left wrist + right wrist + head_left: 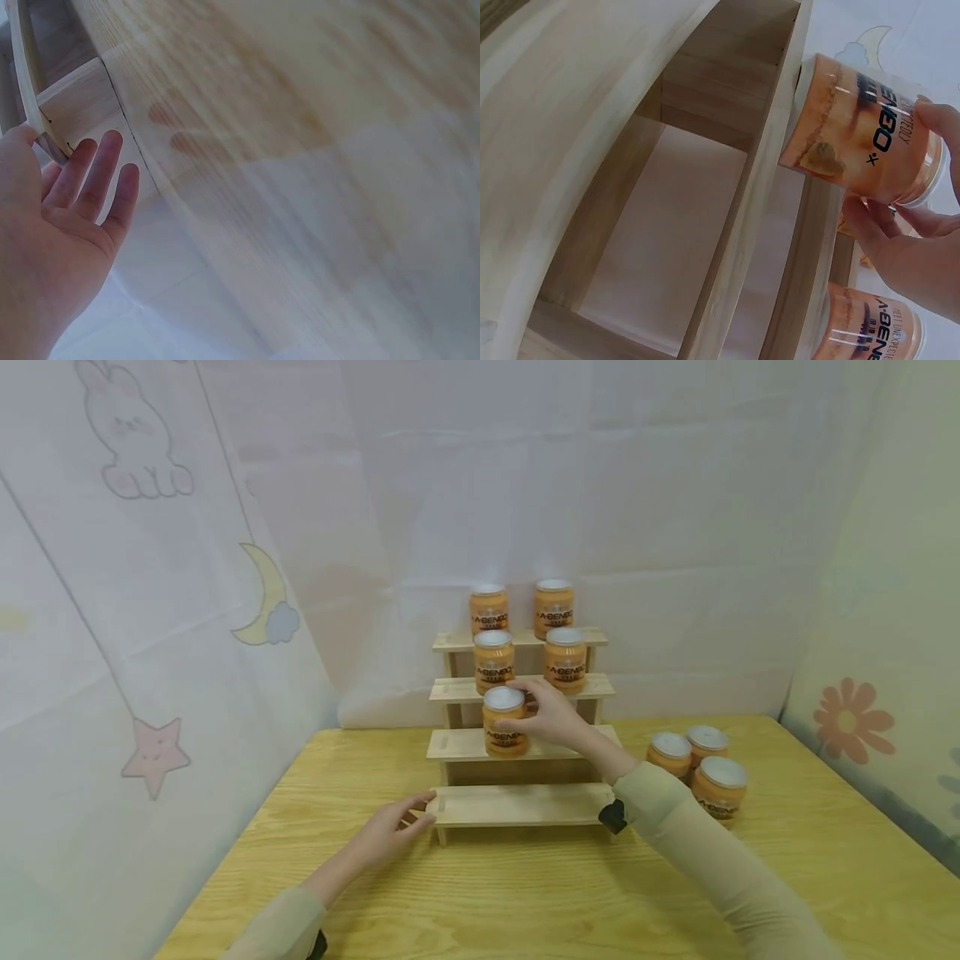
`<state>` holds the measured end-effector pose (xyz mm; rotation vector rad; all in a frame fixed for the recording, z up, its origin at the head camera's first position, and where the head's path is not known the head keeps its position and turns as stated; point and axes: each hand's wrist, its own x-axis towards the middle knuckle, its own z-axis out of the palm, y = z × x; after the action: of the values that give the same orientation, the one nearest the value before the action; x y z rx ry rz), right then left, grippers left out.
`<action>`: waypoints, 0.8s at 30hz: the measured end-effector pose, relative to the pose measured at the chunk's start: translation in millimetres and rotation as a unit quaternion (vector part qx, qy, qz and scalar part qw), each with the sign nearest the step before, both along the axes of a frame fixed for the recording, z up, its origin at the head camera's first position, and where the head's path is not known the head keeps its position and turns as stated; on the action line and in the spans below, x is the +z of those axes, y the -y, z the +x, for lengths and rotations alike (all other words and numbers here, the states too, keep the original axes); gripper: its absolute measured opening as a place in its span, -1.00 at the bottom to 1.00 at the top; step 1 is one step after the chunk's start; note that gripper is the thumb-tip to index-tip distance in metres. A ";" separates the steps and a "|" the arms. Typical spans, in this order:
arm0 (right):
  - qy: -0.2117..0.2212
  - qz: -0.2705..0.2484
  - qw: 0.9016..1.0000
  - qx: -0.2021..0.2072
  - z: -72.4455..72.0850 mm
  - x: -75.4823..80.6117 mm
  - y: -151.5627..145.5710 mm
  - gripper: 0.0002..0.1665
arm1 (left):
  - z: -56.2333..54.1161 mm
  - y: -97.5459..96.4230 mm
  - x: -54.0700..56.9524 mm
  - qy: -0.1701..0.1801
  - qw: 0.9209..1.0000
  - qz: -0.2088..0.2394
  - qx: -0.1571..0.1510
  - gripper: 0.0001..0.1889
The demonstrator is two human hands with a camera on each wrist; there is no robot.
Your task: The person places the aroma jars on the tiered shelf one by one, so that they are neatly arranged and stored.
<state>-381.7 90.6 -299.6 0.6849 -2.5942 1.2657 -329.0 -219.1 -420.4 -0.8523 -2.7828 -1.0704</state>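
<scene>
The right hand's (552, 714) fingers curl round a jar (500, 717) at the rack's (454, 691) second-lowest shelf (459, 743); the left hand (386, 831) lightly pinches its bottom shelf (525, 806). I'd seat the jar flat before releasing.

Stepped shelf (522, 806): smooth, matt wood. Jar (859, 127): glossy sides. Tabletop (525, 893): grained wood. Backdrop (637, 510): creased, clothlike.

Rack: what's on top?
Two jars on each of the two upper steps; the right hand holds another jar at the step below. Hand and wrist hide part of that step.
</scene>
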 end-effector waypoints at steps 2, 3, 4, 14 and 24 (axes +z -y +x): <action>0.001 0.001 1.000 -0.003 -1.4 -0.3 0.5 -0.11 | 0.1 -0.3 0.8 0.001 1.000 -0.003 0.002 -0.49; 0.002 0.002 1.000 -0.005 -1.8 -0.4 0.6 -0.11 | 0.0 -0.5 1.2 0.003 1.000 -0.005 0.002 -0.48; 0.003 0.002 1.000 -0.004 -2.2 -0.5 0.8 -0.11 | -0.3 -0.8 1.4 0.003 1.000 -0.007 0.003 -0.48; 0.027 -0.014 1.000 0.000 -6.3 -1.4 0.8 -0.12 | -2.8 -1.0 1.1 0.003 1.000 -0.010 0.004 -0.46; 0.027 -0.027 0.999 -0.002 -9.9 -6.0 4.4 -0.12 | -2.9 -1.6 -1.3 0.002 1.000 -0.014 0.013 -0.47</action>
<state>-391.6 86.2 -305.6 0.6453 -2.5918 1.3669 -331.9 -217.5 -421.7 -0.8163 -2.8107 -1.0330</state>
